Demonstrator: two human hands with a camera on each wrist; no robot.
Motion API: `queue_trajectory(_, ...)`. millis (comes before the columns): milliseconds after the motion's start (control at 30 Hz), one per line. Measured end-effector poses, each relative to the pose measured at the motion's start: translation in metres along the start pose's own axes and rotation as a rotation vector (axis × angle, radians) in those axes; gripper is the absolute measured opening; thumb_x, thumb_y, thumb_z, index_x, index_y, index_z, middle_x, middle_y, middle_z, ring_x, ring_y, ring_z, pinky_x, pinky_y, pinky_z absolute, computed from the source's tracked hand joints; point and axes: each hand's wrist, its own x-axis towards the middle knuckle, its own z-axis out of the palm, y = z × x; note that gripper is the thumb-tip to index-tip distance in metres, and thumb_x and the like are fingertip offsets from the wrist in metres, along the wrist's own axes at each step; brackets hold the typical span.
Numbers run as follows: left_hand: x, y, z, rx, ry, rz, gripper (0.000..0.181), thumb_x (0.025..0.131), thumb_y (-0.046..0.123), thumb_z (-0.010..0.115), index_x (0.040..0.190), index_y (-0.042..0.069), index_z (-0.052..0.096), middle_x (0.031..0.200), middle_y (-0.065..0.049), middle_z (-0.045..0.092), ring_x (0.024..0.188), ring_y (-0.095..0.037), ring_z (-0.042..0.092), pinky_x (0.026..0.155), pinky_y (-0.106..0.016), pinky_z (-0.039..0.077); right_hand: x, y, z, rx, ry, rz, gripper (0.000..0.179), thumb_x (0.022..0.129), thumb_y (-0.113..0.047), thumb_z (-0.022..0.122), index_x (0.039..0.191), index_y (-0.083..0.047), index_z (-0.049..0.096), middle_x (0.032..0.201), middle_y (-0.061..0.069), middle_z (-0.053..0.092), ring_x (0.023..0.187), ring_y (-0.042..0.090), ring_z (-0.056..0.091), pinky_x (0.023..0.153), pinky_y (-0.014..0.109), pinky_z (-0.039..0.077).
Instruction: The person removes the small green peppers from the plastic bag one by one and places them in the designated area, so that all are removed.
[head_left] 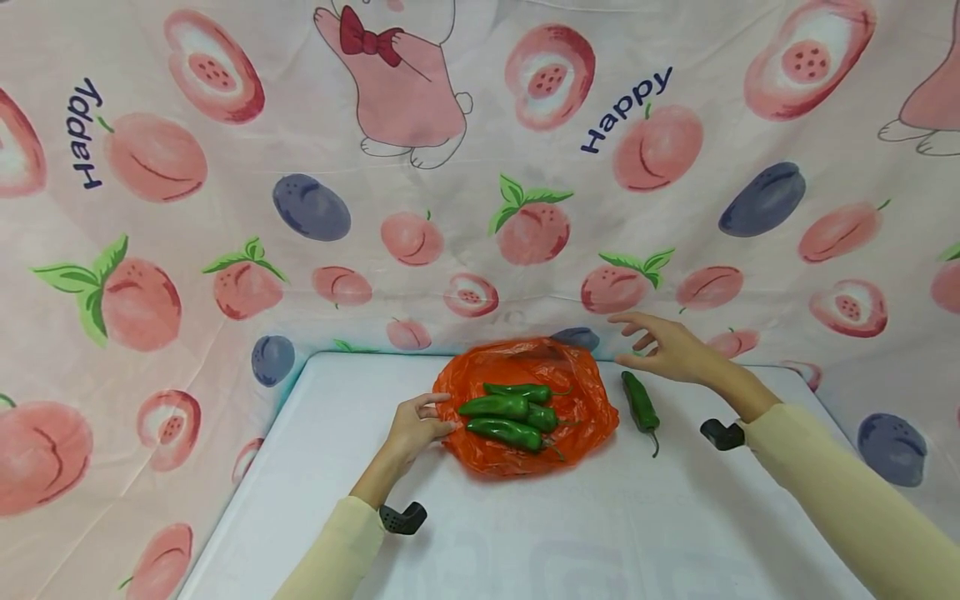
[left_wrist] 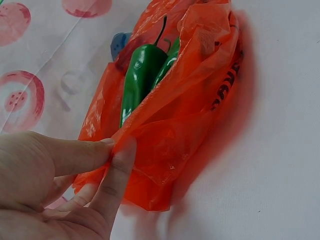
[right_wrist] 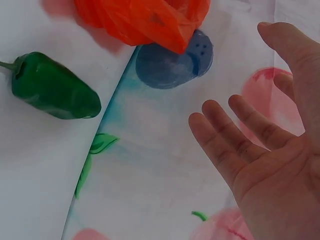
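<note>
An orange plastic bag point(head_left: 480, 462) lies spread on the white table, with several green peppers point(head_left: 495, 406) on it, stems pointing right. My left hand point(head_left: 414, 427) pinches the bag's left edge between thumb and fingers; in the left wrist view the thin orange film point(left_wrist: 155, 150) is between them, and a green pepper point(left_wrist: 142, 75) shows in the bag's opening. One separate green pepper point(head_left: 640, 402) lies on the table just right of the bag. Above and beyond it, my right hand point(head_left: 667, 346) hovers with fingers spread and nothing in it, as the right wrist view of that hand point(right_wrist: 270, 155) confirms.
A white table point(head_left: 315, 467) carries the bag and peppers. Behind its far edge hangs a cloth point(head_left: 465, 200) printed with peaches and plums. Each wrist wears a small black device, such as the one at the left wrist point(head_left: 402, 518).
</note>
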Motion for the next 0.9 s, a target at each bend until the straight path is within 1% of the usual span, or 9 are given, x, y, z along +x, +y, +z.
queue_trajectory(267,-0.001,-0.001,-0.001,-0.004,0.005,0.002,0.053,0.084,-0.012,0.077,0.134,-0.004,0.062,0.090,-0.012,0.055,0.067,-0.017,0.066,0.077,-0.046,0.063,0.011,-0.009,0.005,0.012,-0.006,-0.043,0.065,0.090,-0.016,0.081,0.147,-0.008,0.051,0.125,0.022,0.065,0.103,0.040,0.069,0.082,0.047,0.063)
queue_trajectory(433,-0.002,0.000,-0.001,-0.012,0.003,0.010,0.052,0.084,-0.011,0.077,0.134,-0.004,0.062,0.089,-0.012,0.055,0.067,-0.016,0.066,0.078,-0.046,0.063,0.020,-0.015,0.010,0.023,-0.023,-0.081,0.067,0.089,-0.013,0.082,0.148,-0.009,0.051,0.128,0.020,0.064,0.101,0.036,0.070,0.082,0.049,0.062)
queue_trajectory(667,0.000,0.000,0.000,-0.019,0.000,0.028,0.052,0.083,-0.014,0.076,0.132,-0.006,0.063,0.086,-0.012,0.057,0.065,-0.016,0.064,0.073,-0.050,0.063,0.031,-0.024,0.016,0.048,-0.037,-0.098,0.065,0.089,-0.016,0.082,0.146,-0.009,0.053,0.126,0.021,0.065,0.100,0.036,0.070,0.081,0.050,0.062)
queue_trajectory(833,0.001,-0.002,0.000,-0.018,0.002,0.028,0.051,0.083,-0.014,0.076,0.132,-0.006,0.063,0.087,-0.013,0.057,0.065,-0.015,0.065,0.073,-0.048,0.063,0.039,-0.028,0.023,0.058,-0.057,-0.109,0.065,0.089,-0.020,0.083,0.146,-0.010,0.054,0.127,0.021,0.065,0.100,0.040,0.070,0.082,0.048,0.062)
queue_trajectory(900,0.000,-0.002,0.000,-0.021,0.002,0.024,0.051,0.083,-0.014,0.076,0.132,-0.006,0.063,0.088,-0.013,0.057,0.065,-0.015,0.066,0.072,-0.047,0.063,0.043,-0.029,0.026,0.067,-0.063,-0.115,0.065,0.089,-0.022,0.083,0.146,-0.010,0.054,0.127,0.022,0.065,0.099,0.039,0.070,0.082,0.048,0.062)
